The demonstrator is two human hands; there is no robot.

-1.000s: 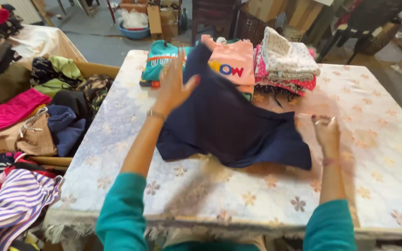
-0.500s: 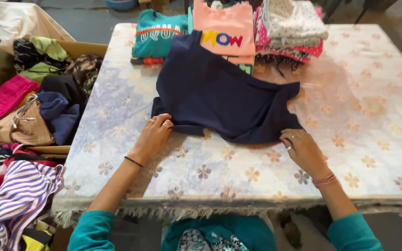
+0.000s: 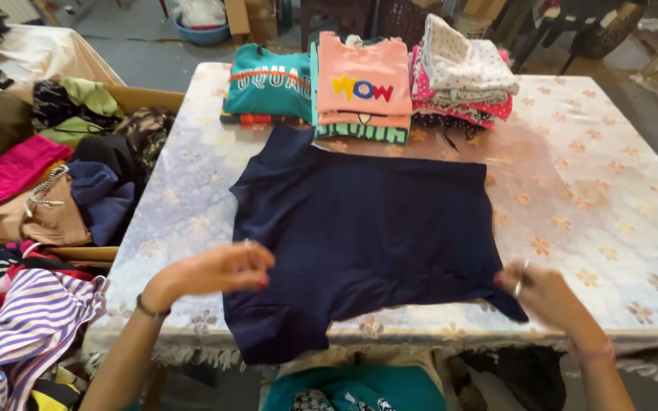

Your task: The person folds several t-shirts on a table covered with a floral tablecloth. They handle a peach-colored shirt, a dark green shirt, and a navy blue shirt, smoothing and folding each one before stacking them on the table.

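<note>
Left hand [image 3: 218, 270]: fingers pinched on the near left edge of the navy garment [image 3: 359, 228], holding it taut; right hand [image 3: 542, 293]: fingers closed on its near right corner, seemingly for the same pull, though the grip is partly hidden; garment spread flat on the floral-covered surface [image 3: 595, 198], near hem overhanging; beyond it, folded stacks: teal [image 3: 268, 87], peach [image 3: 363, 84], spotted white [image 3: 462, 65]; a heap of loose clothes [image 3: 32, 198] at left.

Bare forearms over table edge: left hand [image 3: 218, 270] wears ring and dark bracelet at wrist; right hand [image 3: 542, 293] wears ring, pink band (thin, at wrist). Teal garment below.
</note>
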